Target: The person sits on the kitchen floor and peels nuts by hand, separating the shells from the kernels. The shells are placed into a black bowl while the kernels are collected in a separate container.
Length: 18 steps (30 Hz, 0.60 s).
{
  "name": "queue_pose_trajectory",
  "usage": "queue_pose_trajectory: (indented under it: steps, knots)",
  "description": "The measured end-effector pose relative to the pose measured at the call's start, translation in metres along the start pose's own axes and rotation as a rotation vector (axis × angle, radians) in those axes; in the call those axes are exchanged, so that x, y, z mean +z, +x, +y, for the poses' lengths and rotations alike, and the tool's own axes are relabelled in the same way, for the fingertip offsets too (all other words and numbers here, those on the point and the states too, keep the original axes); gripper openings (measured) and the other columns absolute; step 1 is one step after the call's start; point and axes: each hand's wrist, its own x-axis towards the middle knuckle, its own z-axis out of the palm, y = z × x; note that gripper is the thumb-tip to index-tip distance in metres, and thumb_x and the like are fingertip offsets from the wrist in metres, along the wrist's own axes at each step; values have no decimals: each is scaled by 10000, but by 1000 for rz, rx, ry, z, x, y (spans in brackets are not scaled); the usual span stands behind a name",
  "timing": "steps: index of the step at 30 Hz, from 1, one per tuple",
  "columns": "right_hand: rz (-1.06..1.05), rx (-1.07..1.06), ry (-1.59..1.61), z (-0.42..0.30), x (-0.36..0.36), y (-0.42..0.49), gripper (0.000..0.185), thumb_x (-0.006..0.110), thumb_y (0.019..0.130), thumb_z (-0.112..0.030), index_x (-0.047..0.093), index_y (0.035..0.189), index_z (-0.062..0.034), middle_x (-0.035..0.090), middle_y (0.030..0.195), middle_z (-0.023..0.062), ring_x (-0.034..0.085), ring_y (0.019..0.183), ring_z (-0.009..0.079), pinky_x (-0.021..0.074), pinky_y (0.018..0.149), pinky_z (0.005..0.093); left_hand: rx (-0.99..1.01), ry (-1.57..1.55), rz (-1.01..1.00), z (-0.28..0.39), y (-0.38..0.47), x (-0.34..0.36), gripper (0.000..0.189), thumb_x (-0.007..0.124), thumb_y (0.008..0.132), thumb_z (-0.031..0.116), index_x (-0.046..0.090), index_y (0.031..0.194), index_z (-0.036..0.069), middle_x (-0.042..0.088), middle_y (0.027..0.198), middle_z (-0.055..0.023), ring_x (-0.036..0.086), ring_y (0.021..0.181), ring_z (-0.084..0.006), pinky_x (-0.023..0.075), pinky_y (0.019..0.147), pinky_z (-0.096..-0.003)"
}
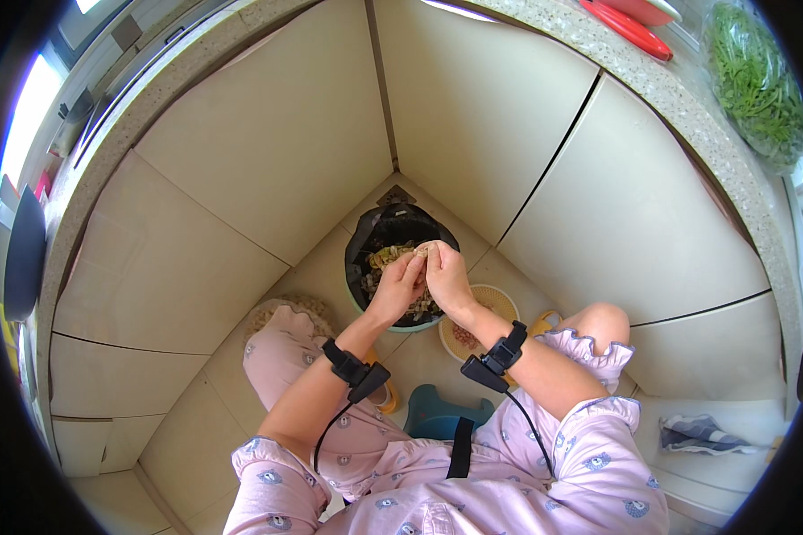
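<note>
My left hand (399,279) and my right hand (447,271) meet at the fingertips above a waste bin (401,329) lined with a black bag. Pinched between them is something small and pale, apparently a peanut pod, mostly hidden by the fingers. Food scraps and peanut shells (389,256) lie inside the bin. Below my right forearm, a round woven-pattern basket (502,302) stands on the floor, partly covered. Reddish shelled peanuts (465,336) rest in it. Beside my left knee is a bag of unshelled peanuts (311,307), partly hidden by my trouser leg.
Pale cabinet doors (274,134) form a corner around the bin, over a floor drain (396,195). A teal plastic stool (435,411) stands below me. On the speckled counter (549,23) lie a red-handled item (632,30) and bagged leafy greens (756,93).
</note>
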Motion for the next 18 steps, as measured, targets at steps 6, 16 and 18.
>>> queue_pose_trajectory:
  steps: [6,16,18]
  knots:
    - [-300,372,410,-3,-19,12,274,391,1006,-199,599,972,-24,446,658,-38,396,554,54,360,481,215,-129,-191,-105,5,0,-17,250,405,1013,281,501,914,72,393,668,43,322,510,-50,252,446,-213]
    - [-319,411,654,7,-21,13,318,418,1005,-273,599,1014,-11,568,816,15,490,672,93,436,589,244,249,655,97,9,-1,-17,304,531,952,235,582,1118,-15,634,855,-84,582,766,-154,472,723,-286]
    - [-332,408,629,5,-22,13,320,425,1003,-278,598,1036,-11,562,808,10,489,679,91,437,592,243,177,576,83,8,2,-20,291,511,965,239,581,1092,-13,601,794,-60,544,681,-131,447,633,-272]
